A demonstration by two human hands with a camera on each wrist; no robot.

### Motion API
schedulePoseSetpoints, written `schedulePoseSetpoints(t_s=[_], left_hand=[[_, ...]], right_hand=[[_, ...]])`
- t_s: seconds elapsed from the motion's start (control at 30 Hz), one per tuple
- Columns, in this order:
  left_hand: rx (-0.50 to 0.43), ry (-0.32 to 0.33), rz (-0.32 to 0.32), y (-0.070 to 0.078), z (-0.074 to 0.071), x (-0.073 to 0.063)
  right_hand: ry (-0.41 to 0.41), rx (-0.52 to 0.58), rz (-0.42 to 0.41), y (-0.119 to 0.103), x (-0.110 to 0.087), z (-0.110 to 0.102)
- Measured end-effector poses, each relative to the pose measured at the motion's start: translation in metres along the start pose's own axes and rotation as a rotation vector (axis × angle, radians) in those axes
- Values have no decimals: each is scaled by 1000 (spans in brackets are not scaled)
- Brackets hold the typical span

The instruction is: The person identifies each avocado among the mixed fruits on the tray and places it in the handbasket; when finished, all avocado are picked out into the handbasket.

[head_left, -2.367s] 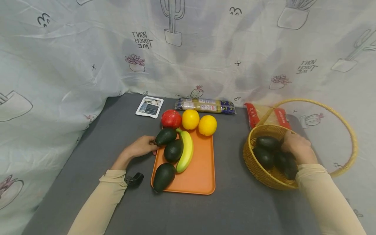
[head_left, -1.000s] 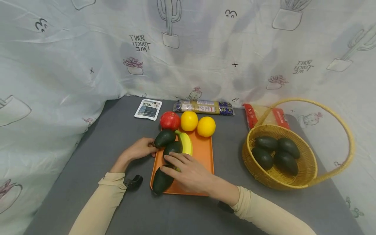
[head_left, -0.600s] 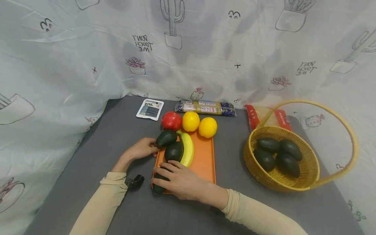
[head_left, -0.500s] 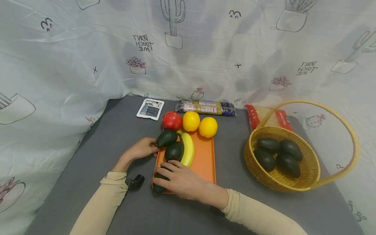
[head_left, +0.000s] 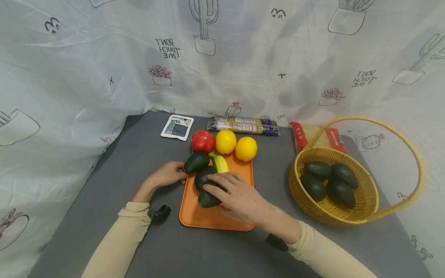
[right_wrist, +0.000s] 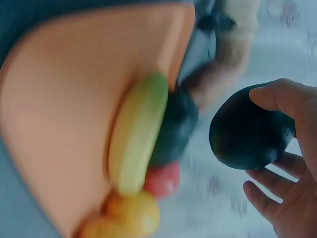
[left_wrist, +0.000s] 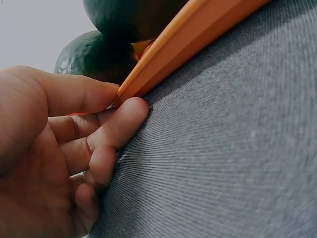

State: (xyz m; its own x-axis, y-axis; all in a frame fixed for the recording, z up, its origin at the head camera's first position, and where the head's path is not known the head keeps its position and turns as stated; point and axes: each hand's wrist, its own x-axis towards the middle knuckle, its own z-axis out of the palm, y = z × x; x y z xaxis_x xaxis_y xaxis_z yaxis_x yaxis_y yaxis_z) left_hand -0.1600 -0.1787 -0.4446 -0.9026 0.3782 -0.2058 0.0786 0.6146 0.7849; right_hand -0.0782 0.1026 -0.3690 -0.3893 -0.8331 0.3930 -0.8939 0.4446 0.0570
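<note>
An orange tray (head_left: 195, 217) lies on the grey cloth. At its left edge my left hand (head_left: 168, 173) pinches the rim (left_wrist: 148, 62) between thumb and fingers. My right hand (head_left: 243, 200) grips an avocado (head_left: 207, 199), held up over the tray; the right wrist view shows this avocado (right_wrist: 250, 130) between thumb and fingers. Two other avocados, one upper (head_left: 196, 162) and one lower (head_left: 202, 177), sit on the tray's left side. Beside them is a banana (head_left: 221, 164), partly hidden by my right hand. A pomegranate (head_left: 203, 141) and two oranges (head_left: 226, 141) line the tray's far end.
To the right stands a wicker basket (head_left: 295, 189) with a tall handle, holding several avocados. Behind lie a red-and-clear packet (head_left: 333, 139), bundled noodle packs (head_left: 243, 126) and a white-edged pouch (head_left: 177, 127). A patterned curtain (head_left: 243, 58) encloses the table.
My right hand came from the basket to the tray, took the avocado at the near left corner and lifted it to the right. My left hand stayed at the tray's edge.
</note>
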Motion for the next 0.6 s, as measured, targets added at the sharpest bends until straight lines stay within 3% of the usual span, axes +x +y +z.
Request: schedulePoseSetpoints(t_s=[0.13, 0.37, 0.6], left_hand=[[-2, 1, 13, 0, 0, 1], [1, 2, 12, 2, 1, 3], [-8, 5, 14, -4, 0, 2]], right_hand=[[58, -27, 111, 30, -22, -26], [68, -104, 360, 86, -75, -69], [48, -190, 555, 121, -131, -88]])
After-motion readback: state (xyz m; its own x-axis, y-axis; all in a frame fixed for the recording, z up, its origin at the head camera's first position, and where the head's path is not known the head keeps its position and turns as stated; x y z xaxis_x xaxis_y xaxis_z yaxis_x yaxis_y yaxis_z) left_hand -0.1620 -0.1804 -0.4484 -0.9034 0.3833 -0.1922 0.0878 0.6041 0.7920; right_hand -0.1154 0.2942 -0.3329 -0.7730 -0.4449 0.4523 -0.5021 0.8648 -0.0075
